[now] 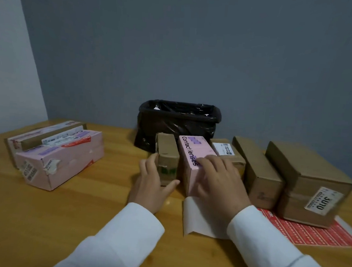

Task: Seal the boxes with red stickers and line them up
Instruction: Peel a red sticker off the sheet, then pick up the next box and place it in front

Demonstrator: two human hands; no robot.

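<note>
Several boxes stand side by side across the table's middle and right. My left hand [152, 183] clasps the left side and front of a small brown box [167, 153] at the row's left end. Beside it stands a pink "Contact lenses" box [192, 153]; my right hand [219, 179] lies flat on its near end, fingers spread. Further right are a labelled brown box [224, 149], a long brown box [257, 169] and a large brown box [312, 183]. A red sticker sheet [313, 234] lies under the large box, with white backing paper [201, 217] beside it.
A big pink box [66, 159] rests against a flat carton [47, 133] at the left of the wooden table [62, 219]. A bin lined with a black bag [177, 123] stands at the back against the grey wall.
</note>
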